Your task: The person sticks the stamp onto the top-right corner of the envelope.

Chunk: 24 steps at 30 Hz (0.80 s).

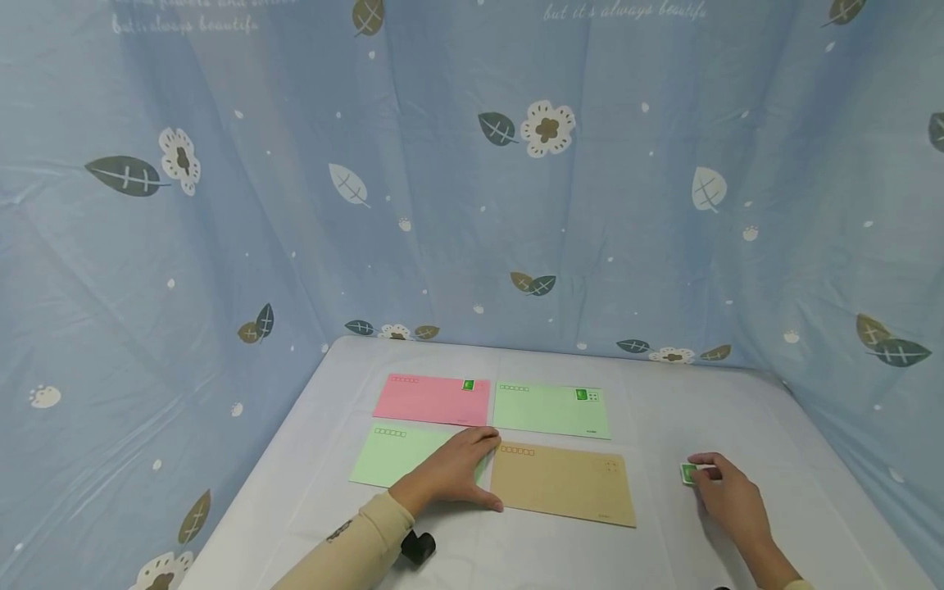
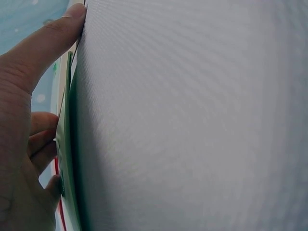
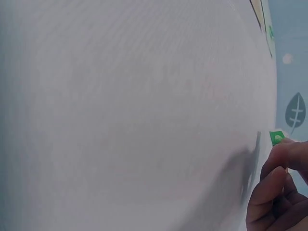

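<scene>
Between the thumb and fingers of my right hand is a small green stamp with a white border, pinched above the table at the right. The right wrist view shows the same green stamp at the fingertips. My left hand spreads its thumb and fingers at the left edge of a brown envelope. It partly covers a light green envelope; whether it presses on that one I cannot tell. The brown envelope has a printed box at its upper right corner.
Behind lie a pink envelope and another light green envelope, each bearing a green stamp at its upper right. A white cloth covers the table. Blue patterned curtains hang at the back and sides.
</scene>
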Each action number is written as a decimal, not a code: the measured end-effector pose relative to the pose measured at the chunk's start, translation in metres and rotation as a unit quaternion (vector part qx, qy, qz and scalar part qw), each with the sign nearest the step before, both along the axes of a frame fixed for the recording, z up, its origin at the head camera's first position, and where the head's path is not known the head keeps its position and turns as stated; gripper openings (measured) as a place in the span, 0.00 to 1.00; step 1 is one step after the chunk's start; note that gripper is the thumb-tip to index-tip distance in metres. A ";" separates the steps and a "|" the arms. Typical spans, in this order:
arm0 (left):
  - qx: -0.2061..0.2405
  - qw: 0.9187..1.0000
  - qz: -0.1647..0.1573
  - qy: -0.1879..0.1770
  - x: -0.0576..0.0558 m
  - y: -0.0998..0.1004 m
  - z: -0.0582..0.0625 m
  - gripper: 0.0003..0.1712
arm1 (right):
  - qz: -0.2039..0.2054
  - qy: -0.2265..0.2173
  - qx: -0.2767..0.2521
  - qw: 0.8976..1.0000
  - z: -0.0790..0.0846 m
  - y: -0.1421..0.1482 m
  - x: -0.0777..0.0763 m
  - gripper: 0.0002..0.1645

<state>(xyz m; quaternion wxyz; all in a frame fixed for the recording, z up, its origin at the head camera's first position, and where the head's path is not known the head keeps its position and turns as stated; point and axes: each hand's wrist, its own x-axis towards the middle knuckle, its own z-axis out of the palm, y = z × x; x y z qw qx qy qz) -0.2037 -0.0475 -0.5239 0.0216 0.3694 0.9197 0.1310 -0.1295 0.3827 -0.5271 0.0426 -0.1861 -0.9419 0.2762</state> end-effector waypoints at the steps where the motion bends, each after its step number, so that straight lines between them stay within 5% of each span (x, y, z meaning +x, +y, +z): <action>1: -0.001 1.000 0.000 0.001 0.000 0.000 0.000 0.65 | 0.000 0.000 -0.004 1.000 0.000 -0.001 0.000 0.17; 24: -0.007 1.000 0.005 0.001 0.000 0.001 -0.001 0.65 | 0.036 0.009 -0.050 0.998 0.003 -0.028 -0.003 0.17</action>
